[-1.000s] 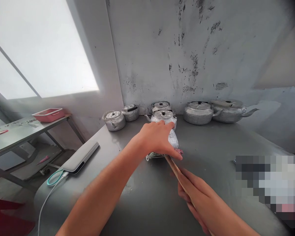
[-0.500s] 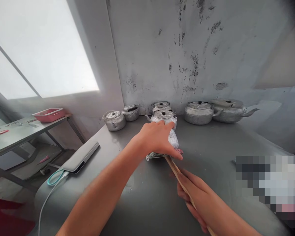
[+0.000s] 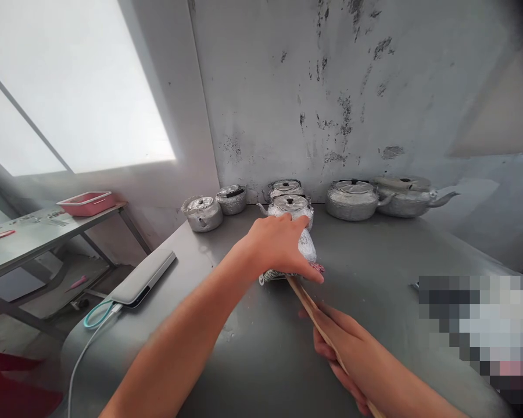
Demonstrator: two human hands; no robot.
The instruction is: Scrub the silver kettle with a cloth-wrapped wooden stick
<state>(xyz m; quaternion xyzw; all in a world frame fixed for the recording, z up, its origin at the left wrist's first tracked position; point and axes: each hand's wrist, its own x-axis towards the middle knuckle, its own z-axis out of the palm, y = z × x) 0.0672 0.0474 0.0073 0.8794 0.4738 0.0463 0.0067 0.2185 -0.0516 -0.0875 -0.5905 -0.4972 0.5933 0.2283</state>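
My left hand (image 3: 279, 247) lies over a silver, dented metal vessel (image 3: 307, 247), gripping it with the thumb and fingers spread across it. The hand hides most of the vessel, so its full shape does not show. A green-and-white patterned edge (image 3: 273, 276) and a reddish-white bit (image 3: 318, 267) show below the palm. In my right hand (image 3: 342, 334) is a long wooden stick (image 3: 307, 302), with the fingers wrapped round it. It slants up and left, and its far end goes out of sight under my left hand. Just behind stands a lidded silver kettle (image 3: 290, 204).
Several more kettles (image 3: 353, 200) stand along the wall at the back of the grey table (image 3: 244, 360). A power bank (image 3: 146, 278) with a cable lies at the left edge. A pink basket (image 3: 87, 203) sits on a side table. A blurred patch covers the right.
The upper end of the wooden stick has shifted slightly left under my left hand, and my right hand has moved a little with it. My left hand stays where it was.
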